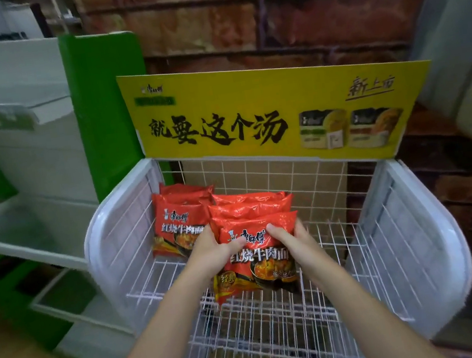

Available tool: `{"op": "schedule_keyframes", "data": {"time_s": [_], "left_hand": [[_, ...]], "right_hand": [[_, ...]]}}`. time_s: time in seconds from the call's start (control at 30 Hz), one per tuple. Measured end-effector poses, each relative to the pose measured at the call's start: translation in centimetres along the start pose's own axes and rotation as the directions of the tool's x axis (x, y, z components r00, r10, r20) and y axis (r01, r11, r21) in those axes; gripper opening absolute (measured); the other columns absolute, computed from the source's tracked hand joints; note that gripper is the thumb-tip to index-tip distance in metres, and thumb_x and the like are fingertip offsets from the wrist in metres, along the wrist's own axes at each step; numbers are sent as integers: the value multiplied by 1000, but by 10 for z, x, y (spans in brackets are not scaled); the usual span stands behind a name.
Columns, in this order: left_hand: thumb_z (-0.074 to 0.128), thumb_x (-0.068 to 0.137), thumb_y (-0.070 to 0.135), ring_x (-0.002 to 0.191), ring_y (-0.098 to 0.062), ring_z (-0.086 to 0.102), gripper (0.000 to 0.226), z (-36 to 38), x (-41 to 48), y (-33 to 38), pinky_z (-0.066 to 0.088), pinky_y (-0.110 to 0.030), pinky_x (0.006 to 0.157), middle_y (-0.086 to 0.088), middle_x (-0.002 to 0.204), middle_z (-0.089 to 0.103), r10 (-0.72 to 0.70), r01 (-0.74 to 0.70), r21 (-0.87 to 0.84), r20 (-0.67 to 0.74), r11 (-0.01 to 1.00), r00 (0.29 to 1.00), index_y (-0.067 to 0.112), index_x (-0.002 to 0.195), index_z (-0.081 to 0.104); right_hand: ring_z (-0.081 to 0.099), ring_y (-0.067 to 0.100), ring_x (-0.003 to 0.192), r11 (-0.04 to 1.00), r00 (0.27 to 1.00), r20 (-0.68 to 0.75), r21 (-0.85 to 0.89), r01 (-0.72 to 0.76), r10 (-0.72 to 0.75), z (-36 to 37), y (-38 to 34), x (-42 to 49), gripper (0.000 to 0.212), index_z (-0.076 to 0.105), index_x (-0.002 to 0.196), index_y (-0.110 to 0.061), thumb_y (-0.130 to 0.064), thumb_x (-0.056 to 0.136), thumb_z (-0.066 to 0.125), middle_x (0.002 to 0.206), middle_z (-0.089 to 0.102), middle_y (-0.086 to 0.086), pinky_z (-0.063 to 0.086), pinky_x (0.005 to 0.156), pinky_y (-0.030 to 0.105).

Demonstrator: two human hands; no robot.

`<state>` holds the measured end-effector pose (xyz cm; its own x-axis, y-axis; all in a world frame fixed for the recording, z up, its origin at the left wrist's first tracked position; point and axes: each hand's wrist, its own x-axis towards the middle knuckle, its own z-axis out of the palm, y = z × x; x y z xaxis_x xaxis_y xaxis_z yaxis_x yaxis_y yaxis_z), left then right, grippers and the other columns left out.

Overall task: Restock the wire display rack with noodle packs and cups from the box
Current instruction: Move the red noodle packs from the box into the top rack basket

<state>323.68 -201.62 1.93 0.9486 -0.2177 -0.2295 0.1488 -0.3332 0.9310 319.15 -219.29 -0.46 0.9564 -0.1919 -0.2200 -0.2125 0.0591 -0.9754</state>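
Early stage. Left hand and right hand both gripped bundle of noodle packs, thumbs on front, over wire rack top shelf. Shelved packs stood back-left, just beside. Lower tier looked bare, though blurry. No cups seen; box out of view.

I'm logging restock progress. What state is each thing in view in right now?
left hand, grips the left side of the held packs.
right hand, grips their right side.
held packs, a red bunch, upright inside the wire rack.
shelved packs, stand upright at the rack's back left.
wire rack, mostly unfilled, no cups on it.
yellow sign, upright behind the rack.
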Motion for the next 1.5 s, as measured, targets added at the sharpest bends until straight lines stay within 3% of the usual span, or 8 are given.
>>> {"op": "schedule_keyframes", "data": {"time_s": [0.3,0.43,0.57,0.73,0.93,1.2,1.37,1.5], "left_hand": [[73,85,27,133,-23,44,87,14,86,-2,38,-46,110,0,142,47,71,-60,122,-87,991,994,24,152,17],[74,85,23,146,-21,23,110,20,99,-6,33,-38,111,-3,161,14,221,-186,279,-99,942,970,26,154,-12],[70,88,20,150,-22,-6,104,20,111,-15,13,-44,122,-3,163,-10,464,-341,649,-20,680,886,29,154,-10],[69,88,19,148,-30,-19,103,21,121,-41,-1,-45,120,-9,161,-18,370,-367,847,222,385,902,26,154,-9],[69,86,10,146,-35,-22,108,19,128,-44,-1,-48,121,-15,159,-22,332,-360,898,270,251,904,23,153,-15],[49,97,27,148,-29,-17,78,39,97,-32,5,-49,122,-10,162,-13,383,-366,848,214,383,899,21,155,-3],[48,98,24,146,-26,18,58,62,66,-25,24,-40,117,-11,157,22,453,-418,711,156,565,878,14,150,26],[52,94,19,128,-24,44,44,87,41,-13,42,-36,102,-6,138,45,553,-523,603,158,602,818,11,137,46]], "right_hand": [[58,9,105,996,994,-87,-78,53,-60,8,17,92,77,33,134,-35,-38,74,82,118,57,-12,49,79,25],[61,15,111,998,982,-186,-64,25,-37,19,39,118,67,41,131,-33,-35,77,81,121,62,-8,51,94,39],[60,15,111,995,971,-237,-95,7,-29,27,42,130,71,38,135,-30,-28,78,81,121,61,-7,48,93,33],[59,6,110,983,988,-146,-183,22,-49,30,40,132,86,31,139,-31,-28,73,85,123,59,-9,45,80,12],[56,14,120,976,974,-224,-214,-41,-8,30,46,131,90,29,142,-36,-48,70,82,131,55,-5,46,101,36],[45,24,134,983,954,-300,-166,-78,25,17,32,112,77,19,153,-31,-59,90,54,150,41,0,41,108,47],[46,12,126,989,931,-357,-146,16,-68,-5,15,69,53,32,149,-19,-39,102,45,142,46,-3,34,96,24],[54,9,113,992,891,-442,-104,66,-106,-22,12,25,34,47,134,-23,-34,102,46,128,55,-7,44,105,37]]}}
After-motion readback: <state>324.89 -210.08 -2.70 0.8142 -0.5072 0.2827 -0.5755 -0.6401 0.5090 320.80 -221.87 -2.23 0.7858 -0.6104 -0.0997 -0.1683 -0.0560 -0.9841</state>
